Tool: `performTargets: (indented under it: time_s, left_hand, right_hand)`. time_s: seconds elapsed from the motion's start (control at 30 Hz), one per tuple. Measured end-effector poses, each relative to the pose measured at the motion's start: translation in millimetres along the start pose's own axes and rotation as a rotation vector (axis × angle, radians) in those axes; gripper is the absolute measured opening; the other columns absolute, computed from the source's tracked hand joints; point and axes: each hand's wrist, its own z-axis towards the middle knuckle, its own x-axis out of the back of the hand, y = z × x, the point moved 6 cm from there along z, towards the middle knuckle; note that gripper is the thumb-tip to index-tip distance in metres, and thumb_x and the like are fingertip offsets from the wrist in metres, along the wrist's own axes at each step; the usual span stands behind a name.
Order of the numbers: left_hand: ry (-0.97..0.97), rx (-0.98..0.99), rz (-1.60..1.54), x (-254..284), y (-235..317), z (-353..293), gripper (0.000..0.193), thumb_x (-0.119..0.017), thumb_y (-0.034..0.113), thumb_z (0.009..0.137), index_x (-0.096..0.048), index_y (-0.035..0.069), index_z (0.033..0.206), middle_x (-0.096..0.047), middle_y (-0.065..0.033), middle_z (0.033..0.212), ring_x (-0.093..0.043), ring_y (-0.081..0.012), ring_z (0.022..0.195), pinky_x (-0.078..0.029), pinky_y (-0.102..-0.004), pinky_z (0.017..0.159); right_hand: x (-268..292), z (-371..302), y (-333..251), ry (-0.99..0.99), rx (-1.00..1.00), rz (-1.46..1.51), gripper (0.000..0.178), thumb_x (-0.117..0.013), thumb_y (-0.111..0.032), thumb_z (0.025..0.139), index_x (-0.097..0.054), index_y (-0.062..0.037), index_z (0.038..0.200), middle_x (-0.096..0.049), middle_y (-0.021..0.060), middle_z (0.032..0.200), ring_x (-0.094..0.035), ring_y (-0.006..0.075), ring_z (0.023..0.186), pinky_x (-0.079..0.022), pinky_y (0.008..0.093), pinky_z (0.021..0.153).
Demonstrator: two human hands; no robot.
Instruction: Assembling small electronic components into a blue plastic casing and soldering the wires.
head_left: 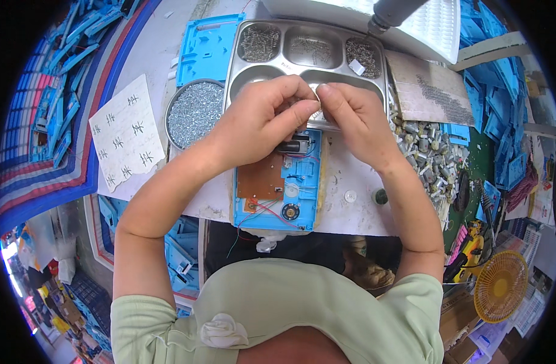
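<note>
White table carries an unclosed blue casing, board and speaker seemingly fitted; left hand and right hand fingers pinch narrowly, contents unclear.

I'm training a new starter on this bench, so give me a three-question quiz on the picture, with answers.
1. True or false: the round bowl of small metal parts stands left of the steel tray.
2. The left hand and right hand bring their fingertips together over: A, the bowl; B, the tray.
3. What colour is the board in the open blue case?

Key: 1 true; 2 B; 3 brown.
</note>
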Motion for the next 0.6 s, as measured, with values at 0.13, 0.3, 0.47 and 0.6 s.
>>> performTargets:
  time_s: [0.13,0.3,0.47,0.6]
  left_hand:
    - [-0.142,0.363,-0.34,12.0,-5.8,-4.3,0.024,-0.054,0.026,0.105,-0.059,0.003,0.099,-0.053,0.0001,0.067,-0.042,-0.0037,0.047,-0.033,-0.0185,0.044]
    - [-0.36,0.493,-0.823,35.4,-20.3,-9.3,0.028,-0.052,0.029,0.105,-0.057,0.001,0.099,-0.044,0.0013,0.061,-0.031,-0.0015,0.04,-0.025,-0.0148,0.034]
    - [-0.316,0.357,-0.767,46.2,-13.5,-10.4,0.026,-0.051,0.027,0.106,-0.058,0.003,0.1,-0.044,0.0026,0.062,-0.033,-0.0017,0.041,-0.026,-0.015,0.036]
    - [-0.028,0.008,-0.14,51.8,-4.7,-8.6,0.025,-0.051,0.028,0.106,-0.059,0.005,0.1,-0.05,0.0018,0.066,-0.035,-0.0019,0.042,-0.027,-0.0158,0.04]
  right_hand:
    - [-3.8,9.1,-15.6,-0.019,0.219,-0.118,0.024,-0.057,-0.021,0.1,-0.058,-0.0007,0.087,-0.052,0.013,0.073,-0.051,0.0248,0.067,-0.042,0.0345,0.062]
    - [-16.6,27.6,-49.4,0.004,0.688,-0.291,0.012,-0.063,-0.012,0.092,-0.057,-0.0026,0.097,-0.058,0.0136,0.089,-0.056,0.0345,0.086,-0.047,0.0415,0.072]
    - [-20.8,39.1,-51.2,0.12,0.828,-0.294,0.015,-0.064,-0.017,0.095,-0.06,-0.003,0.095,-0.061,0.0095,0.087,-0.059,0.0263,0.078,-0.047,0.035,0.067]
    - [-23.9,53.9,-14.6,-0.145,-0.047,0.228,0.047,-0.057,-0.038,0.103,-0.063,0.0009,0.076,-0.054,-0.0018,0.064,-0.048,0.0052,0.065,-0.04,0.0262,0.057]
